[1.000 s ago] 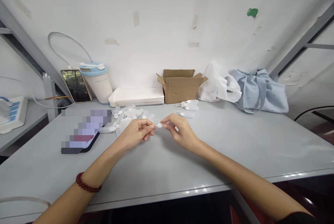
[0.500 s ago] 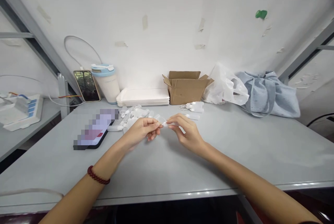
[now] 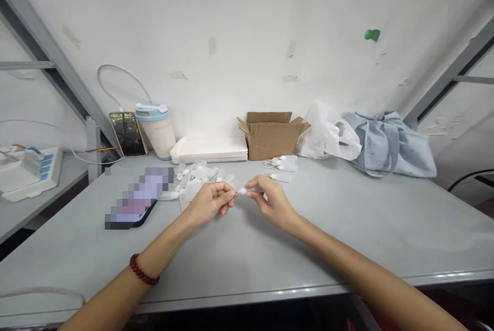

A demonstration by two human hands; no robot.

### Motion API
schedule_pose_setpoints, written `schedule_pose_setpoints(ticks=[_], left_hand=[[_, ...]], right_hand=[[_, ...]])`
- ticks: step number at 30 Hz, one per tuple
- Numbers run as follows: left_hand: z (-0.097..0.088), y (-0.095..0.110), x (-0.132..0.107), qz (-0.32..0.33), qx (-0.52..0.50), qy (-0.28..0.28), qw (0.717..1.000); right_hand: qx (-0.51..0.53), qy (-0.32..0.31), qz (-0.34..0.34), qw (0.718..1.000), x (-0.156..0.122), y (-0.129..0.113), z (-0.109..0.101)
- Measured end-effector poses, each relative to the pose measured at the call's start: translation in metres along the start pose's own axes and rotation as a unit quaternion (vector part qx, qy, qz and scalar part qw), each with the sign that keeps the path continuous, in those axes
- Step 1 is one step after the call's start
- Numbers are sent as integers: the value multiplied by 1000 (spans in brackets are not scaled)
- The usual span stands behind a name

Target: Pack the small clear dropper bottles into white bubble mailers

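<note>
White and small, the piece (image 3: pixel 242 191) shows more plainly than half a second ago, held above the table (image 3: pixel 250 256) near the pile of pale tags (image 3: pixel 196 179). Your left hand (image 3: pixel 214 201) and right hand (image 3: pixel 272 200) both pinch it, so handling seems unfinished.

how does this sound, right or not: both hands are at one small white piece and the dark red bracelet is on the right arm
Not quite: the head view shows the dark red bracelet on the left arm. The left hand and right hand are indeed both at one small white piece.
</note>
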State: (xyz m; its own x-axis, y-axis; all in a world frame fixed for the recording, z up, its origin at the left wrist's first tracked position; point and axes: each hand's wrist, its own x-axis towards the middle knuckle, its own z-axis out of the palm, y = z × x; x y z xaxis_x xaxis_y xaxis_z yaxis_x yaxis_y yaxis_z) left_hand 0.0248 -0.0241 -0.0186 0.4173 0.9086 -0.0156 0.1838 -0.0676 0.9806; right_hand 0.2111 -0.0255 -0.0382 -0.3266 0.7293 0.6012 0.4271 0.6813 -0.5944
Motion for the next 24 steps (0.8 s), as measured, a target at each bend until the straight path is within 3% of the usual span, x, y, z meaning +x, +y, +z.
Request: schedule_pose_setpoints(ticks=[6, 10, 14, 17, 20, 24], left_hand=[[2, 0, 0, 8, 52, 10, 999], [-7, 3, -1, 41, 188, 40, 981], [-26, 2, 2, 119, 353, 171, 912], [-33, -4, 5, 139, 436, 244, 855], [-30, -7, 3, 154, 406, 306, 847], [-24, 1, -6, 194, 291, 446, 824]], right_hand=[[2, -31, 24, 999, 0, 2, 1], [-46, -71, 6, 996, 4, 2, -4], [-189, -74, 10, 979, 11, 9, -18], [-310, -99, 60, 944, 17, 18, -32], [-388, -144, 119, 903, 23, 23, -44], [-424, -197, 177, 866, 25, 23, -51]])
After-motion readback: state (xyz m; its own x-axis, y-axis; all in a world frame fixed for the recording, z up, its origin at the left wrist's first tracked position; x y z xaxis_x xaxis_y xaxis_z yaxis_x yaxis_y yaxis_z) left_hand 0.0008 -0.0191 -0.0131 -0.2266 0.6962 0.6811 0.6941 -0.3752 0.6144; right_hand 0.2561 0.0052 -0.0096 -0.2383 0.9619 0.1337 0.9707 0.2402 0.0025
